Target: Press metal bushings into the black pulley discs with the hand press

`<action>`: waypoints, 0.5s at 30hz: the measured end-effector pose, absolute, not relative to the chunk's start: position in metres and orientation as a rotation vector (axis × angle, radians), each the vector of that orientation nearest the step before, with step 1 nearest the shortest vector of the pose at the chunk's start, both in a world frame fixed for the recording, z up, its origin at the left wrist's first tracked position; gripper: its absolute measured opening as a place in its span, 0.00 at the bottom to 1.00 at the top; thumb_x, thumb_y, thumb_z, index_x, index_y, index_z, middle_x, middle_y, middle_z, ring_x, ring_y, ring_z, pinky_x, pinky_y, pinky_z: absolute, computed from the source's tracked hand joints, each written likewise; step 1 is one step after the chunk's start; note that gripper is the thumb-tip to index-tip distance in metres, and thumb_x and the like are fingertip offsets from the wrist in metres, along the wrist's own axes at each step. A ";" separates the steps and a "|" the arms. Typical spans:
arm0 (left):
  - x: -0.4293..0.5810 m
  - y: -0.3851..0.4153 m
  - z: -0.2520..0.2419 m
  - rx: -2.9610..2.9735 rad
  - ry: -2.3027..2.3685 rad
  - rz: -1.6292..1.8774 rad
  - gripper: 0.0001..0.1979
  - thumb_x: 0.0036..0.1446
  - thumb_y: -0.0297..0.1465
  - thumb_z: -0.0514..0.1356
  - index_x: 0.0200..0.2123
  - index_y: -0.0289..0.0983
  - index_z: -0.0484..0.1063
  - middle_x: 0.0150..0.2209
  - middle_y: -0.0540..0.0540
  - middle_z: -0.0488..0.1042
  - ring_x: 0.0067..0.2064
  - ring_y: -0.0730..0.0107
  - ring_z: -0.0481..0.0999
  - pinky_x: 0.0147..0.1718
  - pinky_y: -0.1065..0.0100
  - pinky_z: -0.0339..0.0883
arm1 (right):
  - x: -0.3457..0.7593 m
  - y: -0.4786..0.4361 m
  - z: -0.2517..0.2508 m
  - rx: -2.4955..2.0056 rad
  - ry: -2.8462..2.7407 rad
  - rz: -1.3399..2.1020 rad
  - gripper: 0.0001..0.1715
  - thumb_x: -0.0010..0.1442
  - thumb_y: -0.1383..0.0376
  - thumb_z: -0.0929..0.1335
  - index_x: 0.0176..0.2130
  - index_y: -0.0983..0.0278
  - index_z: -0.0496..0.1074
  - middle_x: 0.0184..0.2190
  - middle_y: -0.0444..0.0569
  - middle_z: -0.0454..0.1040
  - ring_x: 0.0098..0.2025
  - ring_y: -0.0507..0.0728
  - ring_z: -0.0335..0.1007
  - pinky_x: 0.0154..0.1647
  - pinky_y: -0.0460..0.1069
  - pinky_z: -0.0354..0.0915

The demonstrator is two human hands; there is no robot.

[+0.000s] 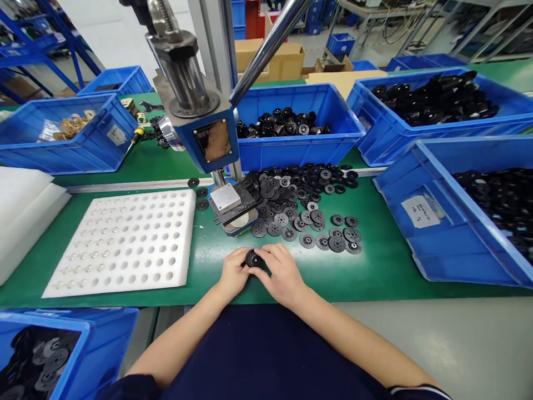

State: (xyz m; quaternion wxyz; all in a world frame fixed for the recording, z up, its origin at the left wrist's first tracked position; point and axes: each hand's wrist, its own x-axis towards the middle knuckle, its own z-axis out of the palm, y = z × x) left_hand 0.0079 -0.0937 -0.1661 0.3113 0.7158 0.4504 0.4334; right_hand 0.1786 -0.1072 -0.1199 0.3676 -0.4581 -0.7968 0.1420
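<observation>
Both hands are at the near edge of the workbench (375, 266), around mid-span. Left hand (234, 273) and right hand (284, 272) pinch one round black part (251, 258) between their fingertips, a side each, so neither is nearer. Part faces up at the camera; can't tell its long axis. White foam tray (129, 240) lies left, close to the near edge, clear pieces (87, 255) in its left-hand holes. Press (183, 66) stands beyond the part, slightly left; its silver block (225, 198) is well apart from it. Loose black discs (281, 219) spread beyond and right, nearer the right hand. Blue bin (297, 153) behind them.
</observation>
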 end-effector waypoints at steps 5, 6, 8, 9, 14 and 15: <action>0.008 -0.095 -0.164 1.933 1.181 1.146 0.09 0.59 0.26 0.60 0.40 0.38 0.79 0.37 0.42 0.82 0.38 0.62 0.82 0.39 0.61 0.78 | 0.178 -0.107 -0.117 -1.155 -2.077 0.297 0.19 0.67 0.55 0.66 0.49 0.66 0.73 0.39 0.55 0.75 0.41 0.59 0.67 0.40 0.54 0.64; 0.008 -0.095 -0.165 1.936 1.176 1.157 0.09 0.59 0.26 0.60 0.40 0.38 0.79 0.37 0.42 0.82 0.38 0.62 0.82 0.40 0.61 0.78 | 0.178 -0.107 -0.118 -1.149 -2.082 0.293 0.19 0.67 0.56 0.66 0.49 0.66 0.72 0.40 0.55 0.75 0.41 0.59 0.68 0.40 0.54 0.64; 0.008 -0.095 -0.167 1.933 1.176 1.165 0.09 0.59 0.27 0.60 0.41 0.38 0.79 0.38 0.42 0.82 0.39 0.61 0.82 0.41 0.61 0.78 | 0.177 -0.106 -0.120 -1.135 -2.081 0.296 0.19 0.67 0.56 0.66 0.50 0.66 0.72 0.41 0.55 0.75 0.42 0.59 0.68 0.41 0.55 0.63; 0.009 -0.095 -0.168 1.926 1.180 1.161 0.09 0.59 0.26 0.60 0.41 0.38 0.79 0.38 0.42 0.82 0.40 0.61 0.82 0.41 0.60 0.78 | 0.177 -0.106 -0.122 -1.133 -2.075 0.304 0.19 0.67 0.56 0.66 0.50 0.66 0.72 0.41 0.55 0.76 0.42 0.59 0.68 0.42 0.55 0.63; 0.008 -0.095 -0.172 1.879 1.253 1.107 0.11 0.57 0.24 0.59 0.41 0.38 0.79 0.39 0.41 0.83 0.41 0.59 0.82 0.44 0.58 0.77 | 0.174 -0.105 -0.133 -1.174 -2.010 0.361 0.19 0.67 0.55 0.66 0.50 0.64 0.72 0.40 0.55 0.76 0.42 0.59 0.69 0.43 0.56 0.64; 0.008 -0.095 -0.172 1.877 1.272 1.097 0.12 0.56 0.24 0.59 0.41 0.38 0.80 0.39 0.42 0.83 0.41 0.59 0.82 0.44 0.58 0.77 | 0.173 -0.106 -0.134 -1.181 -1.999 0.365 0.19 0.67 0.55 0.66 0.51 0.64 0.73 0.41 0.55 0.76 0.42 0.60 0.69 0.43 0.57 0.64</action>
